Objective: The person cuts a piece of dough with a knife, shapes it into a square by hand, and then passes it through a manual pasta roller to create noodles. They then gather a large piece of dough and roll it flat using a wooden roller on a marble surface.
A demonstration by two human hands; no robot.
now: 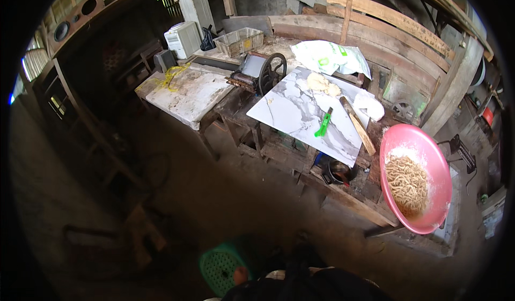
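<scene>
At the lower edge, a small rounded part of what looks like my left hand (pixel 241 276) overlaps the rim of a green plastic stool (pixel 219 269) with a perforated seat. Its fingers cannot be made out, nor whether it grips the stool. My right hand is out of sight. Ahead, a white marbled board (pixel 292 110) lies on the wooden bench. On it are a lump of pale dough (pixel 321 85), a green cutter knife (pixel 324 122) and a wooden stick (pixel 358 126) along the right side. A pink basin (pixel 444 185) holds floury, tan strips (pixel 406 180).
A hand-cranked roller machine (pixel 256 71) with a large wheel stands left of the board. Beyond lie a white sack (pixel 333 57) and a plastic crate (pixel 239 42). A white-topped table (pixel 190 94) is farther left. A dark pot (pixel 338 171) sits below the board's near corner.
</scene>
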